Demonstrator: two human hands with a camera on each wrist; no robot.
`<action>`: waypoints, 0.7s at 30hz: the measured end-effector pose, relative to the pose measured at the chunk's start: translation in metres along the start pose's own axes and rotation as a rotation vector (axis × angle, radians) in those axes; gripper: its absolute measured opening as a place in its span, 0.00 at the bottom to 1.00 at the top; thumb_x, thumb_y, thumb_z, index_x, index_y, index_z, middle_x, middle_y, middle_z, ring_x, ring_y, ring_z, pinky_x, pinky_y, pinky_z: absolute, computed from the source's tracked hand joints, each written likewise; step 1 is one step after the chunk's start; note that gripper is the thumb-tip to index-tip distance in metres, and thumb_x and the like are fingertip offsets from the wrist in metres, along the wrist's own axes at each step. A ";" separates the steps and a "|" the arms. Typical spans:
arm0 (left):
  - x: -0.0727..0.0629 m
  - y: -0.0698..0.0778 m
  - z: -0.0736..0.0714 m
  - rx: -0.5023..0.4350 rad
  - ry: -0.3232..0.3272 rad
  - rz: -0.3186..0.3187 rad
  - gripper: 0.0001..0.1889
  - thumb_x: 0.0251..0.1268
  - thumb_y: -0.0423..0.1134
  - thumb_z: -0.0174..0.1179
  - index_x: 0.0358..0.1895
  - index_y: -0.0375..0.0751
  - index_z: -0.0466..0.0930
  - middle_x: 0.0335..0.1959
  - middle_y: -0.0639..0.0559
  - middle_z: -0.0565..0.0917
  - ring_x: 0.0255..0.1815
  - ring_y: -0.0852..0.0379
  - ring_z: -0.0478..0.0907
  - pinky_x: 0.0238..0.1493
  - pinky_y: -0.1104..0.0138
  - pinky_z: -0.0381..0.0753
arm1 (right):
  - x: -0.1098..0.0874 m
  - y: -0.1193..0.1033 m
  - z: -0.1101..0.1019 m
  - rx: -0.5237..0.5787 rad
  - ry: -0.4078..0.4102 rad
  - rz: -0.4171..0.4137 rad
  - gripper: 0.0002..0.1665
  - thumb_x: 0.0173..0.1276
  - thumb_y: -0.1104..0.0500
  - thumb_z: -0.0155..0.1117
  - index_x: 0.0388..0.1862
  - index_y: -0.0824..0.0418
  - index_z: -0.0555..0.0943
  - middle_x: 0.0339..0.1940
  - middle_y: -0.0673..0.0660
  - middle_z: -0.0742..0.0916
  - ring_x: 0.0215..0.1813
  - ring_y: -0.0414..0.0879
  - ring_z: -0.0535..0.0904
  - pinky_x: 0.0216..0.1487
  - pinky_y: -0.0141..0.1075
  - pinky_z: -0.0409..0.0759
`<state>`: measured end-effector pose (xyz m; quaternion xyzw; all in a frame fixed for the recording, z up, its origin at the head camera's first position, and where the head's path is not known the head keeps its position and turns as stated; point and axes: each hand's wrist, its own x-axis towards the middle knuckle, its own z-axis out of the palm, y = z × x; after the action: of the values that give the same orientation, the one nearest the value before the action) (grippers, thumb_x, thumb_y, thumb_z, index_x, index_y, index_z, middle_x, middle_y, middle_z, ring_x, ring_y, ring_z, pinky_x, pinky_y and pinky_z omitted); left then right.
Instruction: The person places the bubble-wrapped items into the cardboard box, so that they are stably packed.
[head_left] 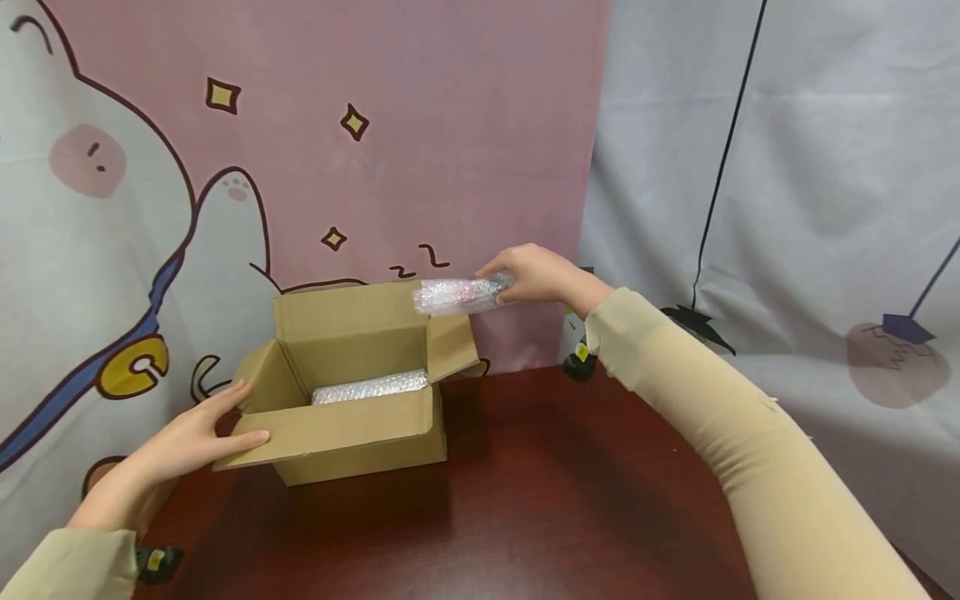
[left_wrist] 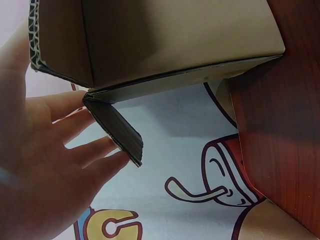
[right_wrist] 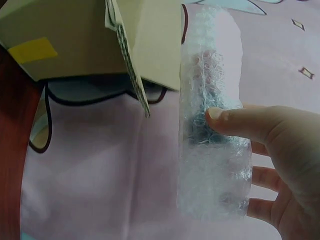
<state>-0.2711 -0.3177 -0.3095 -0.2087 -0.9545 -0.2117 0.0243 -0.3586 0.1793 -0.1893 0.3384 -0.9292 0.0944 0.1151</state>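
An open cardboard box (head_left: pixel 367 467) stands on the table with its flaps spread outward. Inside lies a bubble-wrapped package (head_left: pixel 371 387). My right hand (head_left: pixel 540 273) holds another bubble-wrapped bundle (head_left: pixel 453 296) above the box's right side, thumb on one face and fingers behind. Through the clear wrap in the right wrist view, the bundle (right_wrist: pixel 212 170) shows pinkish and dark parts; what they are cannot be made out. At the box's left front corner, my left hand (head_left: pixel 180 442) has its fingers extended, touching the flaps. The left wrist view shows fingertips against a flap (left_wrist: pixel 117 127).
The dark red table (head_left: pixel 570 500) extends in front and right of the box. Behind it hangs a pink and white cartoon curtain (head_left: pixel 465 150). Small black objects with yellow marks lie at the table's back edge (head_left: pixel 579 367) and near the left sleeve (head_left: pixel 159 564).
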 end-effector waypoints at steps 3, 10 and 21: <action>0.001 0.001 0.001 0.008 0.002 0.003 0.48 0.60 0.53 0.65 0.72 0.22 0.54 0.71 0.21 0.54 0.68 0.23 0.52 0.58 0.33 0.58 | 0.010 -0.009 0.004 -0.010 -0.003 -0.017 0.28 0.53 0.62 0.74 0.57 0.56 0.84 0.54 0.56 0.85 0.59 0.51 0.78 0.61 0.45 0.72; 0.000 0.002 0.000 0.006 0.004 0.001 0.47 0.60 0.53 0.66 0.71 0.22 0.55 0.71 0.21 0.54 0.69 0.23 0.52 0.58 0.33 0.58 | 0.031 -0.031 0.012 -0.031 -0.032 -0.022 0.29 0.56 0.61 0.72 0.59 0.54 0.82 0.57 0.53 0.84 0.60 0.49 0.77 0.61 0.43 0.72; 0.000 0.002 0.000 0.009 0.006 0.005 0.47 0.60 0.52 0.66 0.72 0.22 0.55 0.70 0.21 0.54 0.68 0.23 0.52 0.58 0.33 0.58 | 0.059 -0.050 0.029 -0.018 -0.065 -0.004 0.28 0.59 0.58 0.71 0.61 0.51 0.81 0.59 0.52 0.82 0.62 0.48 0.75 0.62 0.41 0.71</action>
<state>-0.2700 -0.3162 -0.3091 -0.2104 -0.9548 -0.2079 0.0287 -0.3742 0.0980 -0.1956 0.3419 -0.9326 0.0747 0.0879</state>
